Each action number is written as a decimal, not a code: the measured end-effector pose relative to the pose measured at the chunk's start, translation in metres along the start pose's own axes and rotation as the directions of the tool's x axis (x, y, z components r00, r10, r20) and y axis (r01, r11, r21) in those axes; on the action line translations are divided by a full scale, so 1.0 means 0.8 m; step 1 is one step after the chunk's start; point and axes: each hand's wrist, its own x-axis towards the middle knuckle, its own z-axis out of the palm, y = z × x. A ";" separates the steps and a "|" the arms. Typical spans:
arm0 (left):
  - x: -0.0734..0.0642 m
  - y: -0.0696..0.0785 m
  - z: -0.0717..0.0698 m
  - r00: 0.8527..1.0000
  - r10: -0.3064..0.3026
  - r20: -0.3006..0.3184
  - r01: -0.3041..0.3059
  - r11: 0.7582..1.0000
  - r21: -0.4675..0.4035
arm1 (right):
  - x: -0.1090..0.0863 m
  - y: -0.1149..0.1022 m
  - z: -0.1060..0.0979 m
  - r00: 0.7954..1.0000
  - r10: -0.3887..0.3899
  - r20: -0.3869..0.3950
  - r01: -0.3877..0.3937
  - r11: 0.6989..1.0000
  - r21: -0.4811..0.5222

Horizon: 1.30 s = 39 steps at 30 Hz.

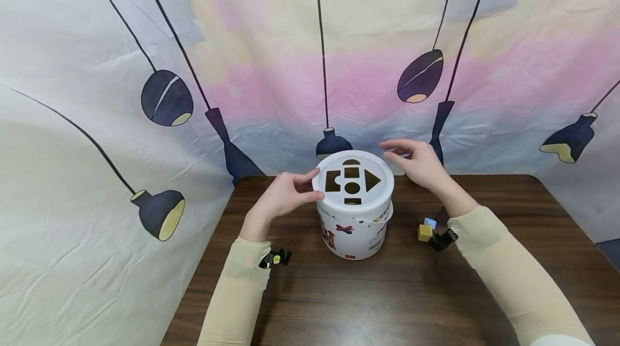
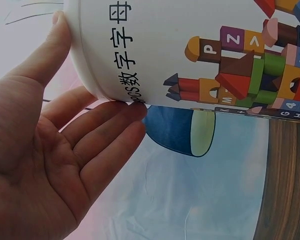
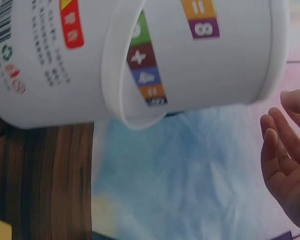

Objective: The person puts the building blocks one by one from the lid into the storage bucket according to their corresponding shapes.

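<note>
A white bucket (image 1: 356,235) stands upright on the table, printed with pictures of letter and number blocks. Its lid (image 1: 323,203) has several cut-out shapes, among them a triangle, a circle and a rectangle. My left hand (image 1: 283,193) touches the lid's left edge, thumb toward the front and index finger toward the back. In the left wrist view, the fingers of this hand (image 2: 45,145) lie nearly straight against the rim and side. Beyond the lid's right edge, my right hand (image 1: 415,160) is raised with loosely bent fingers, holding nothing. The white handle (image 1: 380,221) hangs down at the bucket's right front.
A yellow block (image 1: 425,233) and a light blue block (image 1: 430,223) lie right of the bucket, close to my right wrist. The brown wooden table (image 1: 339,303) ends at the back against a hanging cloth (image 1: 271,66) with painted lamps.
</note>
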 end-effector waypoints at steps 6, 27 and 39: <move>0.001 0.000 0.001 1.000 -0.004 0.007 0.004 1.000 -0.010 | -0.022 0.025 -0.020 0.999 0.052 -0.007 -0.052 0.999 0.006; 0.000 0.000 0.001 1.000 -0.013 0.004 0.013 1.000 0.003 | -0.140 0.180 -0.065 0.926 0.377 0.008 -0.377 0.926 0.019; 0.000 0.001 0.002 1.000 -0.016 -0.008 0.016 1.000 0.018 | -0.171 0.220 -0.048 0.880 0.442 0.176 -0.445 0.895 -0.026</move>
